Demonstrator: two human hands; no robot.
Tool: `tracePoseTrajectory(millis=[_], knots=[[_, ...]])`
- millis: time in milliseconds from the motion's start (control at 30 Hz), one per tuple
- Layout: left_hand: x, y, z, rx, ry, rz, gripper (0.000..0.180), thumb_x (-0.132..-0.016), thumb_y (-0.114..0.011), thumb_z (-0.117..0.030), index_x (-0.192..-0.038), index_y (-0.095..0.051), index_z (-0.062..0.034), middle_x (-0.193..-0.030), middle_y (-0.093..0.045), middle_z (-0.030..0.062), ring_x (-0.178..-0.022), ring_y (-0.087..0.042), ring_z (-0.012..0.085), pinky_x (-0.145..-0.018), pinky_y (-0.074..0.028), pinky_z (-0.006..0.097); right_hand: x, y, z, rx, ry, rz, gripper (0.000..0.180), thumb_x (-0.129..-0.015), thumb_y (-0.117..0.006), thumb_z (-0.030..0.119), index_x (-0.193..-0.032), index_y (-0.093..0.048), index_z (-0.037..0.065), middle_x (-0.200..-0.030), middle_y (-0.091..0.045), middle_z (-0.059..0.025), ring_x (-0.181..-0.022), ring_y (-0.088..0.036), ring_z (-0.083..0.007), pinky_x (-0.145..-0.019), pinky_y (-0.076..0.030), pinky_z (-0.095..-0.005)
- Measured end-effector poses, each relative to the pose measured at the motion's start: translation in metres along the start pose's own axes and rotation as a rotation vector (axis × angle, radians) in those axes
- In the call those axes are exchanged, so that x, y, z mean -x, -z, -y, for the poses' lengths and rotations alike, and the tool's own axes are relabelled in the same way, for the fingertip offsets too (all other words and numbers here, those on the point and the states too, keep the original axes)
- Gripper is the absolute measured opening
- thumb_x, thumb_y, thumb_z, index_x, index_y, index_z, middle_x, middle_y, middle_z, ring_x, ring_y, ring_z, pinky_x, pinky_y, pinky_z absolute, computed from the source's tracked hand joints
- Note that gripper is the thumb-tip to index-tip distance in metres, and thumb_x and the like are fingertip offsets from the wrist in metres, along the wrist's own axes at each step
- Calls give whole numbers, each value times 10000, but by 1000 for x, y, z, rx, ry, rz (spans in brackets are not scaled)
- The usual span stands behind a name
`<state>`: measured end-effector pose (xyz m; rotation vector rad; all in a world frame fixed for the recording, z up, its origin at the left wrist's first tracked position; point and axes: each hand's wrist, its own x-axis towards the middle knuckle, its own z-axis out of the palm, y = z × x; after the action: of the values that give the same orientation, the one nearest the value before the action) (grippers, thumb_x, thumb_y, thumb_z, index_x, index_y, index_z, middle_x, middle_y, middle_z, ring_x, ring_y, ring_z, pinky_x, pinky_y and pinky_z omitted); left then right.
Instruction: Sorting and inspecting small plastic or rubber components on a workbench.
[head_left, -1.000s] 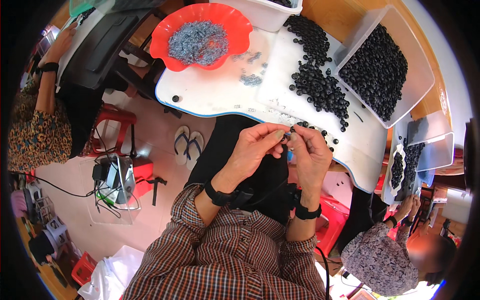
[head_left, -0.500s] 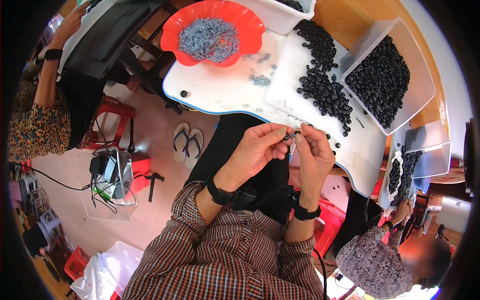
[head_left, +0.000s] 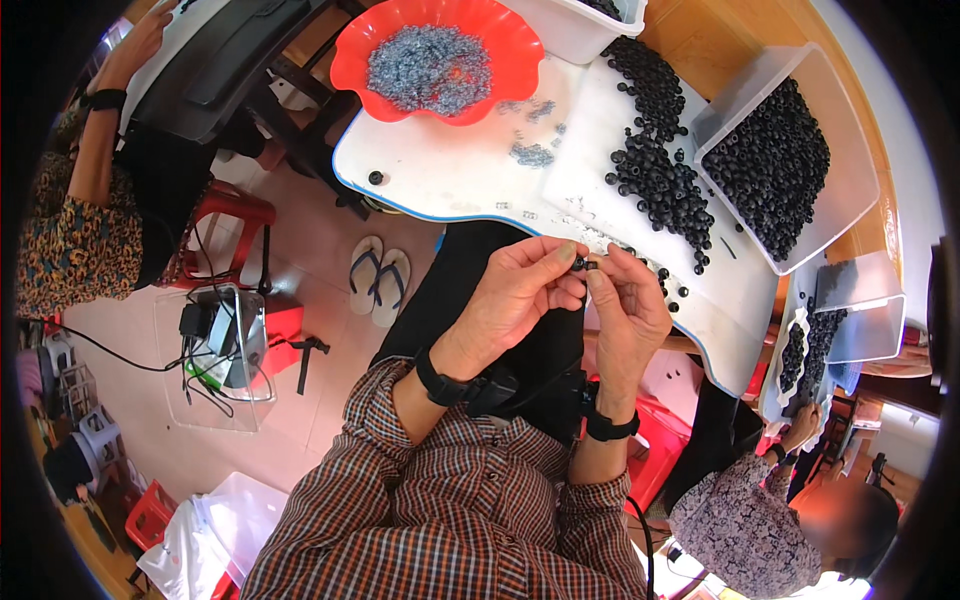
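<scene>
Over the near edge of the white table (head_left: 430,170), my left hand (head_left: 500,305) pinches a small round black part (head_left: 579,264) between thumb and fingers. My right hand (head_left: 630,310) meets it fingertip to fingertip, closed on a second small black piece (head_left: 592,266). The two pieces are side by side; whether they are joined is too small to tell. Just beyond my hands, many black round parts (head_left: 660,190) lie heaped on a white sheet (head_left: 575,165). A few loose ones sit by my right fingers.
A scalloped red bowl (head_left: 350,70) holds small clear bluish pieces (head_left: 430,68). A tilted clear bin (head_left: 850,215) of black parts stands to the right, a white tub (head_left: 575,40) at the back. Co-workers sit at left (head_left: 75,245) and lower right (head_left: 745,525).
The black piece in my left hand has come closer to the one in my right fingers. The whole view has shifted slightly. The co-worker's hands at lower right have moved a little.
</scene>
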<state>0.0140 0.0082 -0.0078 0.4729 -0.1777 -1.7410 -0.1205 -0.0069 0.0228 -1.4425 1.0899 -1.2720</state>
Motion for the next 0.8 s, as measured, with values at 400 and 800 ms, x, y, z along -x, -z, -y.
tracePoseTrajectory(millis=[400, 800], knots=[[1, -1, 3, -91, -56, -4, 242, -972, -567, -161, -1116, -628, 23, -881, -662, 57, -739, -642, 107, -668, -550, 242, 1, -1, -3, 24, 6, -8, 308, -861, -666, -40, -1162, -619, 6, -969, -676, -61, -839, -619, -95, -767, -498, -233], [3, -4, 4, -236, -143, -54, 232, -969, -564, -120, -1130, -624, 37, -925, -665, 85, -772, -654, 133, -687, -571, 267, 1, -1, -2, 49, 22, -17, 299, -856, -665, -53, -1147, -621, -1, -979, -677, -81, -840, -631, -114, -775, -516, -245]])
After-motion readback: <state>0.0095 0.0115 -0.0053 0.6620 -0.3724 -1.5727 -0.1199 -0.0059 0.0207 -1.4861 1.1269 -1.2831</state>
